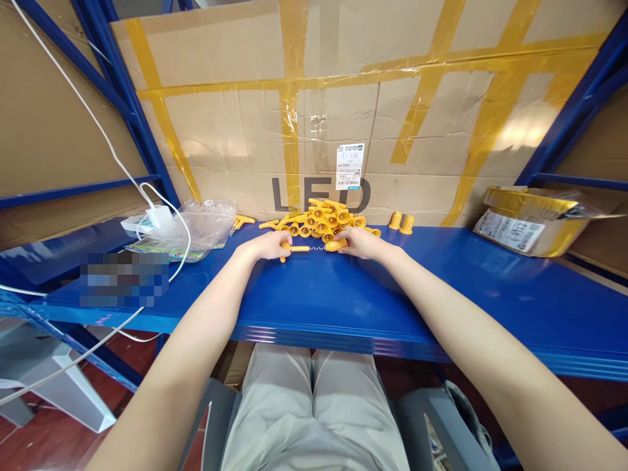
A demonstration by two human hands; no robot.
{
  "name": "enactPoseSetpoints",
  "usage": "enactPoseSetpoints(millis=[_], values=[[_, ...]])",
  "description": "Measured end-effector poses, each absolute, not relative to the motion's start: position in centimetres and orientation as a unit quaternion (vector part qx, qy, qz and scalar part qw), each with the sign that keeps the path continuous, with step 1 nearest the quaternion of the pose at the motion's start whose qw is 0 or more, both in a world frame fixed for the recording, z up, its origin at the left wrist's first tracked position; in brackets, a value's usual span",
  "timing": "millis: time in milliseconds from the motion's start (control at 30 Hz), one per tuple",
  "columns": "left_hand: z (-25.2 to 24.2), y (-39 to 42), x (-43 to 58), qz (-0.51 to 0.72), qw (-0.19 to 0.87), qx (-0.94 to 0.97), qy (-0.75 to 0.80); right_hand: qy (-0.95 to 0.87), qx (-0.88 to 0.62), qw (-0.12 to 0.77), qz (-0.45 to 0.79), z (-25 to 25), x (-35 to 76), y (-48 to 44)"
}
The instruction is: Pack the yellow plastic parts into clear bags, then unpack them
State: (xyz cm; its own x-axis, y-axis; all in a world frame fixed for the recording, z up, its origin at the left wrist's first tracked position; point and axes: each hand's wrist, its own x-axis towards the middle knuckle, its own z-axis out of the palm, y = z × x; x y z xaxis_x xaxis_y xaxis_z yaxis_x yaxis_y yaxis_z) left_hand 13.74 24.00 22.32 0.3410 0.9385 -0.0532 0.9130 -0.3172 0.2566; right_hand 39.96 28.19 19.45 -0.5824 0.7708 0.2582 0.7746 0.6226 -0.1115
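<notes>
A yellow T-handled corkscrew (300,248) lies sideways just above the blue shelf, my left hand (269,245) closed on its handle. Its metal spiral points right, toward a ribbed yellow cap (334,246). My right hand (362,242) grips that cap by its far end. The spiral's tip is at or close to the cap; whether it is inside I cannot tell. Right behind both hands is a pile of yellow caps (321,227) with T-handled pieces among them. Another corkscrew (241,221) with a bare spiral lies left of the pile.
Two yellow caps (401,222) stand upright right of the pile. An opened, taped carton (532,222) sits at the right. Plastic bags (206,222), a white charger (159,217) and its cable occupy the left. A large cardboard box (220,144) forms the back.
</notes>
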Motion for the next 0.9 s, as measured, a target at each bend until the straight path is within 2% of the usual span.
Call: enactPoseSetpoints(millis=[267,900], values=[[22.17,23.96,14.07,0.092,0.101,0.816,0.562,-0.884,-0.431,0.182,0.010,19.90,39.37,27.39],[22.01,24.05,13.99,0.085,0.090,0.808,0.575,-0.871,-0.461,0.166,0.031,19.96,39.53,27.31]])
